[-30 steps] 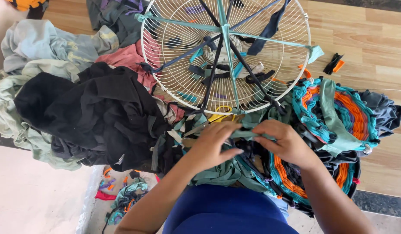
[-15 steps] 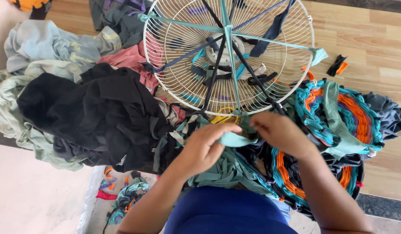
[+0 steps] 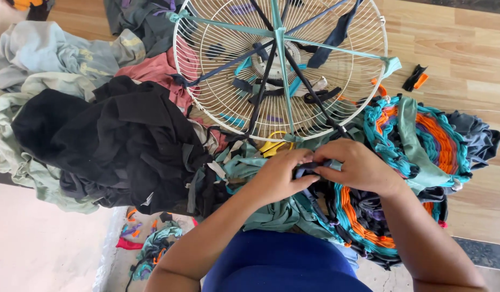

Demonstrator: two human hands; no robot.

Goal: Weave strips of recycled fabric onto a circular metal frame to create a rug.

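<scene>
My left hand (image 3: 279, 177) and my right hand (image 3: 360, 165) meet in front of me, both pinching a dark cloth strip (image 3: 309, 168) between the fingers. Just beyond them stands a round white wire fan guard (image 3: 228, 97) with teal and dark fabric strips (image 3: 282, 59) stretched across it like spokes. Under my right forearm lies a round woven rag mat (image 3: 423, 135) in teal, orange and purple. A second woven piece (image 3: 358, 219) with orange and teal bands lies below my hands. Yellow scissor handles (image 3: 274, 146) peek out near the guard's lower rim.
A heap of clothes lies at left: a black garment (image 3: 115, 146), pale green cloth (image 3: 23, 157), grey-blue cloth (image 3: 50, 54) and pink cloth (image 3: 152, 70). Small fabric scraps (image 3: 147, 238) litter the pale floor. A black and orange scrap (image 3: 414, 78) lies on wooden floorboards (image 3: 450, 38).
Both hands have drawn closer together and shifted slightly right, now pinching the dark strip between them. The fan guard and the clothes pile have not moved.
</scene>
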